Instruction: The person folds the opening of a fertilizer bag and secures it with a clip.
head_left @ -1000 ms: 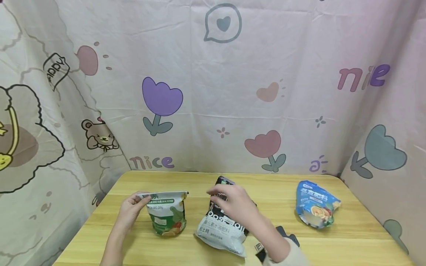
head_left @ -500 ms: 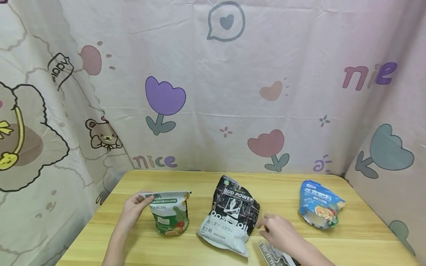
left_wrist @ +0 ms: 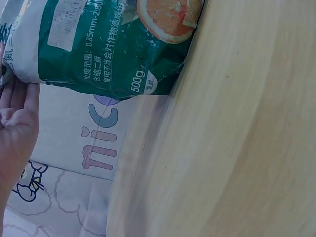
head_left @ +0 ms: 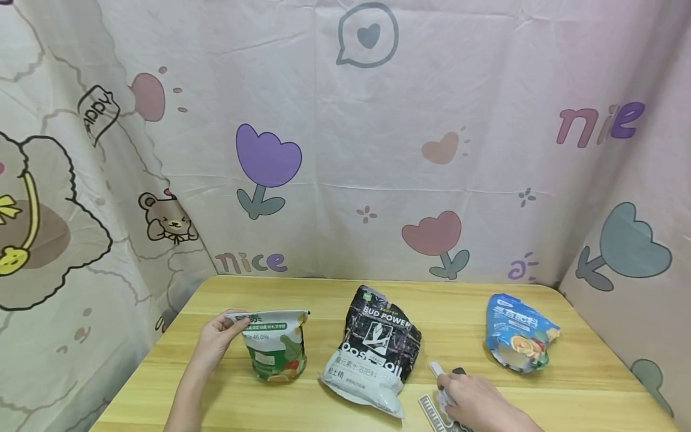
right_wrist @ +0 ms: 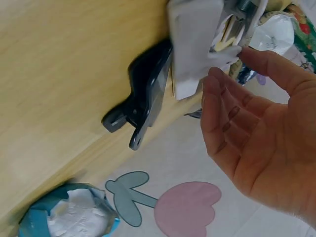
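Note:
My left hand point(head_left: 215, 341) pinches the top left corner of a green and white fertilizer bag point(head_left: 272, 348), which stands upright on the table. In the left wrist view, the fingers point(left_wrist: 22, 96) lie at the white upper part of the bag, marked 500g. On the right, my right hand point(head_left: 475, 399) reaches low over the table. The right wrist view shows its thumb and fingertips pinching a white plastic clip point(right_wrist: 192, 54) with a metal spring. Close beside that clip lies a black clip point(right_wrist: 140, 91). A grey-white piece with a ladder-like pattern point(head_left: 430, 413) lies under the right hand, partly hidden.
A black and silver fertilizer bag point(head_left: 378, 342) lies mid-table between the hands. Farther right is a blue bag point(head_left: 518, 333) with fruit printed on it. The wooden table point(head_left: 318, 294) ends at a patterned curtain point(head_left: 345, 150) behind and on both sides.
My right hand has moved from over the black and silver bag down and right, and now pinches the white clip. The left hand keeps its hold on the green and white bag.

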`<state>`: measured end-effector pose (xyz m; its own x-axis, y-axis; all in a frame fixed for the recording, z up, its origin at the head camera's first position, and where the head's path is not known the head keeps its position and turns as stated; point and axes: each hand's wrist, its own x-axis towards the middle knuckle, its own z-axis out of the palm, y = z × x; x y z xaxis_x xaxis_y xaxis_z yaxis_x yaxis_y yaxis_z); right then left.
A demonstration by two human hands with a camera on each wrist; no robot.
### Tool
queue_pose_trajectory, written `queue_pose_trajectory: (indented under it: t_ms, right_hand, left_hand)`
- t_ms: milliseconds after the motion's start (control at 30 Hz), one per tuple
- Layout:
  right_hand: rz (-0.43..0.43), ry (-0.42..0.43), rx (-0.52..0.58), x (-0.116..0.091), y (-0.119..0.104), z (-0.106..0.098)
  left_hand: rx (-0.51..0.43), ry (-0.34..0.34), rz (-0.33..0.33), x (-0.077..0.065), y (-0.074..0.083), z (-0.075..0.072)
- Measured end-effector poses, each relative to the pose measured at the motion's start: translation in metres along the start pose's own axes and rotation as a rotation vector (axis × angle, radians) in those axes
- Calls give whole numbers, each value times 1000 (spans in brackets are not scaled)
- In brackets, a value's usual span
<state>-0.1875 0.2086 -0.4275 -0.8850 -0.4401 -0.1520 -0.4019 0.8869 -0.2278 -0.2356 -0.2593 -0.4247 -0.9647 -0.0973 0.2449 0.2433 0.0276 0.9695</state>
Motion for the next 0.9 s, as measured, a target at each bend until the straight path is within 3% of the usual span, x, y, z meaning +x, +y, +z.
queue_pose_trajectory:
  t_ms: [467, 900]
  right_hand:
    - [-7, 105, 209, -2, 25, -18]
    - [287, 132, 323, 4, 30, -13]
  left_hand:
    - [-20, -4, -4, -2, 3, 2]
    - [8, -3, -11, 0, 1, 0]
